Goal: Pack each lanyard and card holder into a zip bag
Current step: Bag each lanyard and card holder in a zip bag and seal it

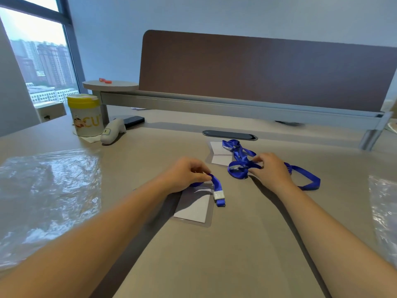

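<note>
Lanyard [217,186] in left hand [184,173]; canister [86,117] lettered "CU".

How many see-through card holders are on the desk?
3. One card holder lies under the left hand. Two more card holders lie farther back, beside the tangled blue lanyards that the right hand touches. The lanyards may hide others.

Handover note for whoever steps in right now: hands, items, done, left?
Left hand pinches a blue lanyard over the near card holder.
Right hand has its grip on the tangled lanyards beside the far card holders.
Zip bags lie at the left, more plastic at the right.
Done: nothing visibly bagged.
Left: untangle, pair, bag each set.
</note>
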Action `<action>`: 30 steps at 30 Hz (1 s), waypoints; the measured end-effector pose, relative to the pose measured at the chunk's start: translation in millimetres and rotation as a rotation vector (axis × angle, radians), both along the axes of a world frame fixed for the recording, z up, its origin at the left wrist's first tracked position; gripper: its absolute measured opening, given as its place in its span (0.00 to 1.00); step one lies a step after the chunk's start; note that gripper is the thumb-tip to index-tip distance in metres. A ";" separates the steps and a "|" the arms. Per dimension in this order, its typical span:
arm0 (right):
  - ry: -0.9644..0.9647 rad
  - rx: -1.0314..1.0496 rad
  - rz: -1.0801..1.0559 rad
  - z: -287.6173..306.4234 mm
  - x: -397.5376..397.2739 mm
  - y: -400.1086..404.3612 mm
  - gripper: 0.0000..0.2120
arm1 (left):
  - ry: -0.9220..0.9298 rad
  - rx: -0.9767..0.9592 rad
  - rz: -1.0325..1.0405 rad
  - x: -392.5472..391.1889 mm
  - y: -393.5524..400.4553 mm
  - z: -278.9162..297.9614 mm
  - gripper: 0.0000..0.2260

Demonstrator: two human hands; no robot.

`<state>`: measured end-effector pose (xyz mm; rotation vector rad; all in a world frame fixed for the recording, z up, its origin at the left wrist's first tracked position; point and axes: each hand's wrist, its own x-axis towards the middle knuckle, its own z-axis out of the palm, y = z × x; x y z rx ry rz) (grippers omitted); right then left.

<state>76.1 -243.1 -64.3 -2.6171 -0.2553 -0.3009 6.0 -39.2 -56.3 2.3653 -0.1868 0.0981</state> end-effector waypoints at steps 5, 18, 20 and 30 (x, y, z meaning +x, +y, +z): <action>-0.075 -0.117 0.101 14.6 -49.2 6.0 0.20 | -0.074 0.185 0.034 -24.1 5.8 3.7 0.18; 0.155 -0.349 0.342 -8.3 -123.5 49.2 0.29 | 0.122 0.598 0.150 -93.4 41.2 -19.8 0.33; 0.123 -0.378 0.309 -10.5 -126.2 42.4 0.28 | 0.094 0.580 0.099 -92.8 35.7 -20.1 0.33; -0.039 -0.329 0.242 -3.9 -143.4 51.7 0.28 | -0.088 0.294 0.078 -108.4 39.5 -2.3 0.30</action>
